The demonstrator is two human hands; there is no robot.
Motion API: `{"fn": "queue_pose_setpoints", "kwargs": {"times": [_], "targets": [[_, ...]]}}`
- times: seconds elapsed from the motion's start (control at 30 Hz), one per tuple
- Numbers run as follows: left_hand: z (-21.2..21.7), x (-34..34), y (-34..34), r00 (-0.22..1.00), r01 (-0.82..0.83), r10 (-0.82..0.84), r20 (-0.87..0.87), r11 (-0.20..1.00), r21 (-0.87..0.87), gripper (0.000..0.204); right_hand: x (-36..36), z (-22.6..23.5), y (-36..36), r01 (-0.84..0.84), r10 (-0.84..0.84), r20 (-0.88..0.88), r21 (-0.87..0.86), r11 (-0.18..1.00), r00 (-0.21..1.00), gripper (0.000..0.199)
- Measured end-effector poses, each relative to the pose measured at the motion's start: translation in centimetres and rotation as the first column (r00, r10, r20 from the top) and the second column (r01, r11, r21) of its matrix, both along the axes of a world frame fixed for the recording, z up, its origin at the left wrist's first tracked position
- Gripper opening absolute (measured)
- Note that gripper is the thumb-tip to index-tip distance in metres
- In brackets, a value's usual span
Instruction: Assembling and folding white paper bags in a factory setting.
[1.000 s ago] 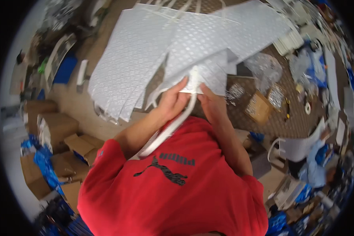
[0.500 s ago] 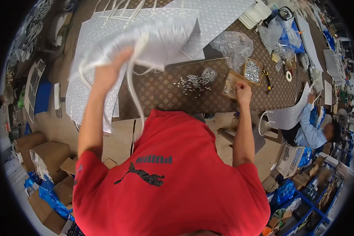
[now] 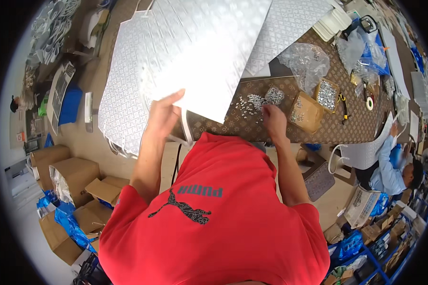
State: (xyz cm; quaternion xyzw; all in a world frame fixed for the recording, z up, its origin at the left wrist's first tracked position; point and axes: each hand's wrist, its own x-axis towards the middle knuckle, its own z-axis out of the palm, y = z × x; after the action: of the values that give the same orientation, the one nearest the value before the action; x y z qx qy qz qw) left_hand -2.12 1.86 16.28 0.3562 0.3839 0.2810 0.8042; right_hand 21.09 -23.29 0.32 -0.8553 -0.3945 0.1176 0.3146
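Head view: your left hand [image 3: 164, 117] grips the white sheet [image 3: 199, 71], upper centre, near its lower edge; your right hand [image 3: 275, 124], contents unclear, is beside silver studs [image 3: 251, 105] on the brown bench [image 3: 335, 132]; cardboard boxes [image 3: 76, 175] sit lower left.

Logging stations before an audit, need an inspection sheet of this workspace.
Surface: brown patterned table, partly covered by light grey sheets.
Job's things: white sheet, glare on it; white strap; small silver pieces, loose.
Clutter: open cardboard box, pliers, clear plastic bag.
Grips: left-hand grip pinches the white sheet near its lower edge; right-hand grip at the silver pieces, whether holding any unclear.
Cables: thin dark line below table edge, possibly a cord.
Surroundings: cardboard cartons left, co-worker right.
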Motion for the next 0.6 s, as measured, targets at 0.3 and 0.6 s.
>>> {"fn": "queue_pose_setpoints", "kwargs": {"times": [0.3,0.6], "targets": [[-5.6,-3.0,-3.0,0.968,0.102,-0.178,-0.179,0.924,-0.369,0.031,-1.8,-2.8,0.9,-0.004,0.008,0.012,-0.255,0.967,1.0,0.016],[-5.3,-2.6,-3.2,0.953,0.183,-0.258,-0.157,0.908,-0.377,0.034,-0.6,-3.3,-0.1,0.076,-0.08,-0.054,-0.075,0.994,0.995,0.014]]}}
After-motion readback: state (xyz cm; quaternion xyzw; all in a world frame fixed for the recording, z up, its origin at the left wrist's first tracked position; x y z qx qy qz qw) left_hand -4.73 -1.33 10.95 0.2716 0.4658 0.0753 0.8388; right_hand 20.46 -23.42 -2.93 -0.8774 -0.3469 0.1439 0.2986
